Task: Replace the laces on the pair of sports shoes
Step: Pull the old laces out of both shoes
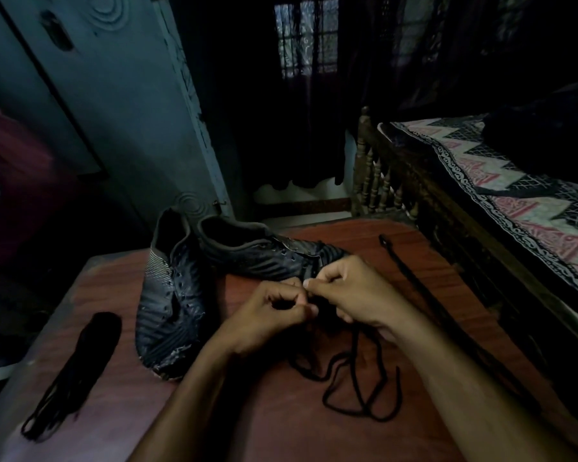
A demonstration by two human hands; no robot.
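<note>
Both hands, left hand [274,315] and right hand [344,295], pinch a black lace [354,388] mid-table [281,435], fingers curled tight. It looks limp, light, tangle-prone; best held near its tip. Shoes [181,295] sit just beyond.

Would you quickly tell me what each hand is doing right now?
Left hand: pinching the loose black cord shoelace.
Right hand: pinching the same lace.

You have bare tabletop [121,285] between lace bundle [80,361] and shoes [171,301]; the bed [481,195] blocks your right.
</note>
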